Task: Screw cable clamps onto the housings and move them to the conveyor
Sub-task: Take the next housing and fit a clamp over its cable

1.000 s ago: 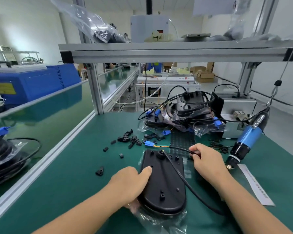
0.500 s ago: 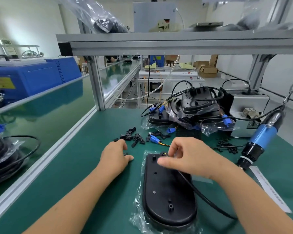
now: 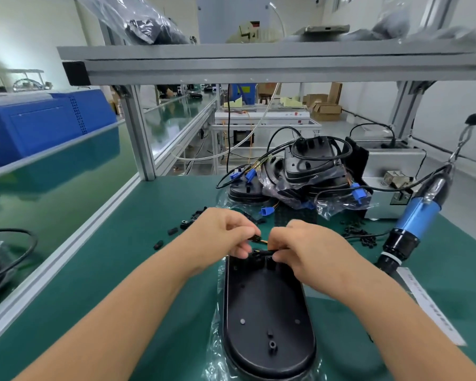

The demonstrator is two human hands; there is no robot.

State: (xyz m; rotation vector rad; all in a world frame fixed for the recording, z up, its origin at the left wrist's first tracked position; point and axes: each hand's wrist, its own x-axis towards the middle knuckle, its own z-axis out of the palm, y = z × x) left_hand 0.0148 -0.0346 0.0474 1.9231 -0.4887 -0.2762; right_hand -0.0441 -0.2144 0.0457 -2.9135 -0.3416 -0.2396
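Both of our hands have come together at the far end of the housing (image 3: 267, 306); a moment ago our left hand (image 3: 217, 237) lay on the green table (image 3: 138, 243) beside the small parts and only our right hand (image 3: 311, 248) was over the housing. Our left fingers are curled and pinch a small black piece with thin yellow wires (image 3: 261, 240) coming out of it. We cannot tell if that piece is a cable clamp. Our right fingers are curled too and pinch the black cable (image 3: 263, 253) just above the housing's far edge. The two hands almost touch.

The housing is a long black oval shell. It lies open side up on a clear plastic bag (image 3: 217, 339) on the table, right in front of us. Little black clamps (image 3: 173, 231) lie loose on the table to the left of our hands. More small black bits (image 3: 360, 235) lie to the right. A blue electric screwdriver (image 3: 412, 221) hangs tilted on the right, and a white paper strip (image 3: 429, 309) lies near it. Behind our hands sits a pile of more housings (image 3: 308, 171) with black cords and blue plugs. The conveyor (image 3: 47, 188) runs along our left side.
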